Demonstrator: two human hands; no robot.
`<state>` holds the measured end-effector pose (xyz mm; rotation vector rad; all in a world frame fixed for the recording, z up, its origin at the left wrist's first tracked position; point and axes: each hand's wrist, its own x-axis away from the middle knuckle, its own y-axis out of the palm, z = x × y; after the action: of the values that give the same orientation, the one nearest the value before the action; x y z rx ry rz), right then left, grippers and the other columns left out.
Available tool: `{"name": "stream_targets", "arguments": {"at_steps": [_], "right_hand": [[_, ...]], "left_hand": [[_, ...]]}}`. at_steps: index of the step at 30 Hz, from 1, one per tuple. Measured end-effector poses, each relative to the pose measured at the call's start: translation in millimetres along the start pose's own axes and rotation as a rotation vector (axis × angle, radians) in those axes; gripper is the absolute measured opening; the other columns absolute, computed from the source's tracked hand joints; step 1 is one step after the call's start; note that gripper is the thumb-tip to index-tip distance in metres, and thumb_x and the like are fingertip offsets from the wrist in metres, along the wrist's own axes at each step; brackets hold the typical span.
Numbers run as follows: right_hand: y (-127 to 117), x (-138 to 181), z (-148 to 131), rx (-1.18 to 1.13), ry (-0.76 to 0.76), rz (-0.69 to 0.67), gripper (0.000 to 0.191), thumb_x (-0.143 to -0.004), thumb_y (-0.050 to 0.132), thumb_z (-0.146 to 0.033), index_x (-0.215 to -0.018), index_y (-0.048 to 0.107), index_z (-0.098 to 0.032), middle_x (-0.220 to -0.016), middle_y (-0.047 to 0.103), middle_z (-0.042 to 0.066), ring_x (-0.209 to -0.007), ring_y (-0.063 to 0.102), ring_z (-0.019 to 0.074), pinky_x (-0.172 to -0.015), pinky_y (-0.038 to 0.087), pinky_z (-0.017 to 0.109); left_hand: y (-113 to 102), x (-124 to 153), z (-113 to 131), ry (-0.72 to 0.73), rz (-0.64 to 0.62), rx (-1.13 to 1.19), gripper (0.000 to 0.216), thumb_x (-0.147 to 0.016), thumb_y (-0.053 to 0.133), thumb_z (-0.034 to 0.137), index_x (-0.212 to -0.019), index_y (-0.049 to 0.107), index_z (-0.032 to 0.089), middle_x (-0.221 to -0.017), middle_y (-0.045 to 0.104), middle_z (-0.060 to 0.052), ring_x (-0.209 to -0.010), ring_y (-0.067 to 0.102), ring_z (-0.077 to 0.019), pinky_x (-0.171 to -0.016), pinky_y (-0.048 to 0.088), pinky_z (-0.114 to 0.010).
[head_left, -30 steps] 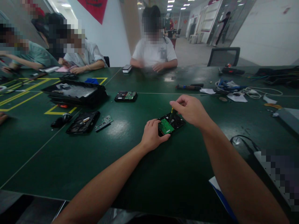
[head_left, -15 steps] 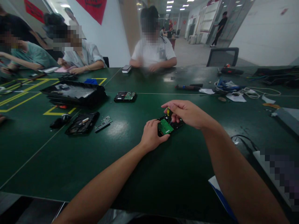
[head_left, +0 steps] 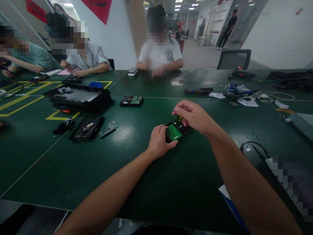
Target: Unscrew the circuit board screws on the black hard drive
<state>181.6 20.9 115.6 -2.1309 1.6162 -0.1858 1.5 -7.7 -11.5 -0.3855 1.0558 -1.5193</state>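
A hard drive (head_left: 174,132) lies on the green table with its green circuit board facing up. My left hand (head_left: 160,140) grips its left end, fingers along the far edge and thumb along the near one. Above the drive's right part, my right hand (head_left: 193,116) is closed around a screwdriver (head_left: 180,119) with a yellow and dark handle. The tool points down at the drive; its tip is too small to make out. Left of my hands lie a loose circuit board (head_left: 109,129) and an opened black casing (head_left: 87,128).
Another hard drive (head_left: 131,101) lies farther back, beside a stack of black trays (head_left: 78,97). A dark tool (head_left: 198,91), coiled cables (head_left: 266,96) and paper scraps are at the right rear. A grey box (head_left: 303,125) sits far right. Several people sit across the table.
My right hand's fingers have curled in more around the screwdriver, and the hand has shifted slightly up. My left hand and the hard drive stay in place.
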Motion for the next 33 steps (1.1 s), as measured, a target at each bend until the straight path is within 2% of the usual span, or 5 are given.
{"name": "stream_targets", "arguments": {"at_steps": [5, 11, 14, 22, 33], "right_hand": [[-3.6, -2.3, -1.4, -0.045, 0.050, -0.027, 0.025, -0.099, 0.053, -0.043, -0.098, 0.066, -0.022, -0.092, 0.073, 0.004, -0.049, 0.051, 0.0079, -0.043, 0.036, 0.023], [-4.6, 0.8, -0.8, -0.150, 0.204, -0.105, 0.035, -0.092, 0.063, -0.057, -0.088, 0.054, -0.023, -0.056, 0.060, -0.002, -0.041, 0.051, 0.0118, -0.037, 0.035, 0.024], [-4.6, 1.0, 0.1, -0.156, 0.250, -0.098, 0.044, -0.088, 0.064, -0.066, -0.091, 0.051, -0.024, -0.055, 0.062, -0.001, -0.043, 0.056, 0.0152, -0.039, 0.040, 0.026], [-17.7, -2.5, 5.5, 0.376, 0.071, 0.261, 0.046, -0.092, 0.057, -0.065, -0.077, 0.059, -0.021, -0.060, 0.061, 0.002, -0.054, 0.055, 0.0154, -0.055, 0.038, 0.031], [-14.8, 2.4, -3.4, 0.334, -0.058, 0.124, 0.039, -0.093, 0.059, -0.058, -0.090, 0.071, -0.021, -0.083, 0.071, 0.004, -0.062, 0.058, 0.0153, -0.058, 0.041, 0.030]], "left_hand": [[1.6, -0.4, -0.8, -0.004, 0.002, 0.006, 0.068, -0.075, 0.080, 0.052, -0.130, 0.053, 0.021, -0.137, 0.058, -0.013, -0.131, 0.051, -0.0341, -0.113, 0.042, -0.054], [1.7, -0.3, -0.9, 0.000, -0.004, -0.011, 0.069, -0.075, 0.080, 0.052, -0.131, 0.053, 0.019, -0.137, 0.058, -0.014, -0.131, 0.051, -0.0333, -0.114, 0.042, -0.051], [0.9, 0.2, -0.4, 0.000, -0.004, -0.018, 0.071, -0.075, 0.079, 0.053, -0.131, 0.053, 0.019, -0.137, 0.058, -0.014, -0.131, 0.051, -0.0335, -0.114, 0.042, -0.051], [0.3, 0.1, -0.7, 0.001, 0.000, -0.003, 0.069, -0.077, 0.078, 0.053, -0.131, 0.053, 0.019, -0.137, 0.058, -0.014, -0.131, 0.051, -0.0335, -0.113, 0.042, -0.052], [-0.9, -0.3, 0.8, 0.006, -0.001, 0.004, 0.068, -0.076, 0.079, 0.052, -0.130, 0.053, 0.020, -0.136, 0.058, -0.013, -0.131, 0.051, -0.0340, -0.113, 0.043, -0.053]]}}
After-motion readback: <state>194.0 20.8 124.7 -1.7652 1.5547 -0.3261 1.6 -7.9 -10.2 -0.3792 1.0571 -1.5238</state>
